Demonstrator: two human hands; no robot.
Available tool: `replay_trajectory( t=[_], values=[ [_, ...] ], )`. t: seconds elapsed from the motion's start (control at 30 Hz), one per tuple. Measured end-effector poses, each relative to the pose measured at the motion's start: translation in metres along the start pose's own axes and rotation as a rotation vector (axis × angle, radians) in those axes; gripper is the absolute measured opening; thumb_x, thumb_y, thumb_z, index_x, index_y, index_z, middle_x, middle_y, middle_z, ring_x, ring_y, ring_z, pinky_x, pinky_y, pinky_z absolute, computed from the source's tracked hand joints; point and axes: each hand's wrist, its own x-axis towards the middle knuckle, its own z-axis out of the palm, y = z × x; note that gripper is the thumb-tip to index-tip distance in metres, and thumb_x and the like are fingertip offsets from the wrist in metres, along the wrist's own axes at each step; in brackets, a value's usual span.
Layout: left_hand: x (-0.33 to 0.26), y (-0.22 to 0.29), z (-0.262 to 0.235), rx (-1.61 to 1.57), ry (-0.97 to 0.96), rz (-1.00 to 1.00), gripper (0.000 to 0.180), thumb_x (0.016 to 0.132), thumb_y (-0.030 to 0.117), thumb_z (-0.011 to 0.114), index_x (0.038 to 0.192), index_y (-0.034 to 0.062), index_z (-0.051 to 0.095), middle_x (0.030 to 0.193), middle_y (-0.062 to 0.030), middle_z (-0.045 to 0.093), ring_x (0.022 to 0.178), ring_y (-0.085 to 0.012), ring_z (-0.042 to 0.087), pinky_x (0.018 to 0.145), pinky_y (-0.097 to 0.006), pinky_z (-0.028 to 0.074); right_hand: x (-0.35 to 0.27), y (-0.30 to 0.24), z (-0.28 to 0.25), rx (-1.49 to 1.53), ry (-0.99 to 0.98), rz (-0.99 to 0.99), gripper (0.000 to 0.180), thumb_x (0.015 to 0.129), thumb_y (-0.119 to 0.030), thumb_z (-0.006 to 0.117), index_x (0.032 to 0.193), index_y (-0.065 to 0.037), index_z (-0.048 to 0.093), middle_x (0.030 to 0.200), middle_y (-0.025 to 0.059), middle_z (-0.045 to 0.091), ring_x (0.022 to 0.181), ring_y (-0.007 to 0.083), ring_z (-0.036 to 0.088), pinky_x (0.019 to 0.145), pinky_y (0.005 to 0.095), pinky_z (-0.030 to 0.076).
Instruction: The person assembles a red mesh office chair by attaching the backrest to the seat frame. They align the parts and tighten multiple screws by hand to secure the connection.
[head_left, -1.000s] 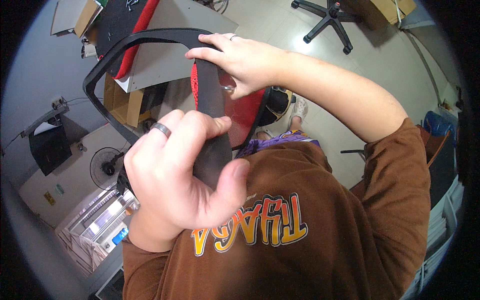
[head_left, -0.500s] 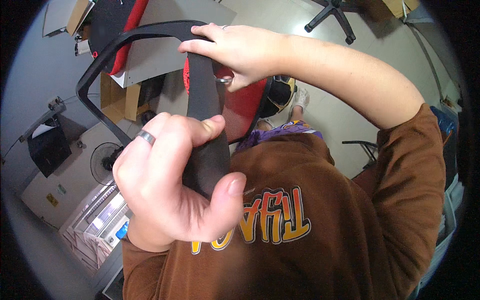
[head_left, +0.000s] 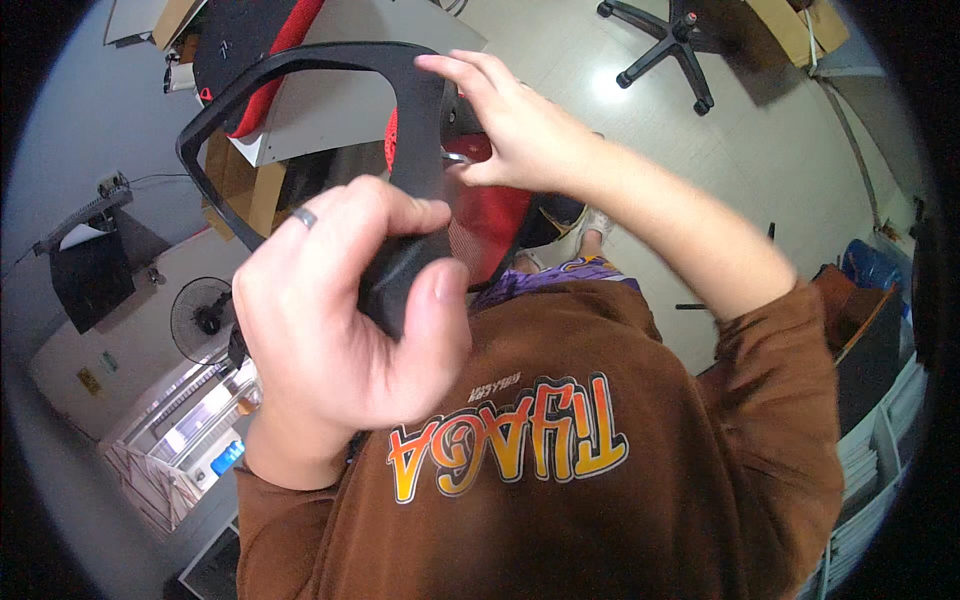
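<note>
A black loop-shaped chair armrest (head_left: 425,110) is held up before my chest. My left hand (head_left: 340,290) wraps round its padded lower end, thumb and fingers closed on it. At the upper end of the armrest, my right hand (head_left: 515,125) lays its stretched fingertips on the edge. Its thumb is by a small shiny metal piece (head_left: 455,157), whose kind I cannot make out. Behind the armrest is a red mesh chair part (head_left: 490,220), partly covered by my hands and the armrest.
A black five-armed chair base (head_left: 670,50) stands on the floor ahead. Beyond the armrest is a grey table (head_left: 350,100) with a red-edged black cushion (head_left: 245,60) on it. A cardboard box (head_left: 255,190) and a standing fan (head_left: 205,310) are at the left.
The armrest and both hands have shifted slightly within the view. My right fingers have straightened along the edge, and my right forearm slopes more steeply. My left hand keeps its hold.
</note>
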Motion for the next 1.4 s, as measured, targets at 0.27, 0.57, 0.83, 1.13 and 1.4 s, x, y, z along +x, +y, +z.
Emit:
replay_trajectory(
  t=[0.27,0.57,0.83,1.13,1.4],
  values=[
    [-0.015,-0.004,-0.002,0.003,0.024,0.013,0.03,0.077,0.026,0.056,0.082,-0.0023,0.062,0.073,-0.015,0.061,0.064,-0.0262,0.06,0.062,-0.029,0.044,-0.034,-0.028,0.039,-0.087,0.086,0.039,0.068,0.08,-0.006,0.057,0.14,0.006,0.025,0.08,0.0197,0.062,0.074,0.038,0.062,0.069,0.0438,0.05],
    [-0.066,-0.011,0.0,0.022,0.115,0.104,0.031,0.076,0.025,0.058,0.086,-0.0045,0.062,0.073,-0.0148,0.061,0.061,-0.0237,0.059,0.059,-0.03,0.045,-0.094,-0.05,0.065,0.148,0.27,-0.067,0.036,0.078,0.0,0.059,0.113,-0.004,0.06,0.075,0.0127,0.056,0.067,0.0318,0.056,0.061,0.0349,0.046],
    [-0.161,-0.059,-0.039,-0.025,0.328,0.097,0.027,0.072,0.021,0.055,0.079,-0.0029,0.067,0.066,-0.0132,0.059,0.057,-0.0218,0.055,0.056,-0.029,0.043,-0.265,0.084,0.208,0.575,0.518,1.535,0.03,0.096,-0.039,0.038,0.112,-0.016,0.048,0.105,0.0066,0.052,0.089,0.0266,0.052,0.07,0.0439,0.046],
    [-0.35,-0.101,-0.089,-0.696,0.354,0.522,0.05,0.078,0.024,0.044,0.121,-0.0018,0.048,0.093,-0.0197,0.047,0.08,-0.0278,0.048,0.079,-0.042,0.039,-0.253,-0.028,0.249,1.632,0.932,1.339,0.04,0.099,-0.033,0.03,0.13,-0.014,0.046,0.129,0.016,0.052,0.115,0.0291,0.054,0.098,0.0488,0.045],
    [-0.466,-0.155,-0.072,-0.596,0.847,0.113,0.067,0.083,0.038,0.045,0.129,-0.0097,0.038,0.123,-0.0265,0.044,0.111,-0.0309,0.052,0.096,-0.041,0.042,-0.195,-0.055,0.106,1.354,0.933,0.448,0.033,0.096,-0.029,0.034,0.114,-0.01,0.055,0.114,0.0109,0.059,0.102,0.0273,0.058,0.089,0.0467,0.048]
  ],
)
